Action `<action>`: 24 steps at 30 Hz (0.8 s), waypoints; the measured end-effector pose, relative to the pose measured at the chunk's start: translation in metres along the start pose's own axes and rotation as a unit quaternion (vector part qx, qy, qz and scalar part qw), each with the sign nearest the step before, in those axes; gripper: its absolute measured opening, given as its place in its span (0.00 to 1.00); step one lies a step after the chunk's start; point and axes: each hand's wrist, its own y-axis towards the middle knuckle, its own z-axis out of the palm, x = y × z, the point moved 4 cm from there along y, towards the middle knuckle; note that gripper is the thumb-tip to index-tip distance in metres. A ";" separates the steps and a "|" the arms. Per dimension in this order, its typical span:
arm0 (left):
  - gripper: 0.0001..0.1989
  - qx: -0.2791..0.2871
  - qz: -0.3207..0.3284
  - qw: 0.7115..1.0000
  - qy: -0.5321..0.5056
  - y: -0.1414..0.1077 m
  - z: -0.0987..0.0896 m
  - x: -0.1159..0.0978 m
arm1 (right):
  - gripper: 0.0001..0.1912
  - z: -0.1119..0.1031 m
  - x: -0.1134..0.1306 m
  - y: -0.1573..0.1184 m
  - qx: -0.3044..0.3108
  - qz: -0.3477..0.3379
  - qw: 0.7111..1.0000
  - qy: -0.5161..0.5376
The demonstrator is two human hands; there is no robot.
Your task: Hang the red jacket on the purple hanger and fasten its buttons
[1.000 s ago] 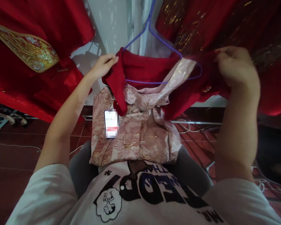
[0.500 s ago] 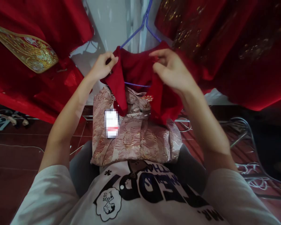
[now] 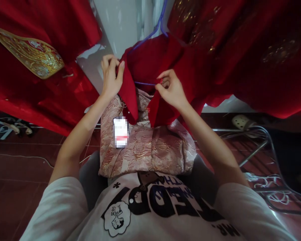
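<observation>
Two narrow pinches on one red garment: left fingers, right fingers.

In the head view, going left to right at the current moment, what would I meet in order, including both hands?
Pointed, gold-embroidered fabric panel, bare left hand gripping one edge of the red cloth garment, bare right hand at its other edge, pale clog with holes.

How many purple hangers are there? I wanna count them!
1. The purple hanger is partly covered by the red garment, with its neck above and its bottom bar showing between the left hand and right hand. More could be hidden among the hanging clothes.
</observation>
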 end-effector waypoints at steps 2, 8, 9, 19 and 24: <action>0.27 -0.012 -0.022 0.999 -0.036 -0.017 0.001 -0.009 | 0.15 -0.013 -0.013 -0.004 -0.059 0.012 0.997 -0.038; 0.24 0.019 -0.070 0.993 -0.090 -0.041 0.019 -0.031 | 0.11 -0.010 -0.023 -0.005 -0.101 -0.004 0.992 -0.081; 0.22 0.032 -0.064 0.994 -0.084 -0.041 0.024 -0.036 | 0.11 -0.004 -0.021 -0.001 -0.084 -0.007 0.993 -0.079; 0.10 0.151 -0.027 0.986 -0.069 -0.045 0.056 -0.068 | 0.18 0.015 0.006 0.017 0.075 -0.005 0.996 0.057; 0.15 0.101 -0.064 0.983 -0.137 -0.050 0.056 -0.058 | 0.23 0.014 0.008 0.006 0.052 0.018 0.993 0.109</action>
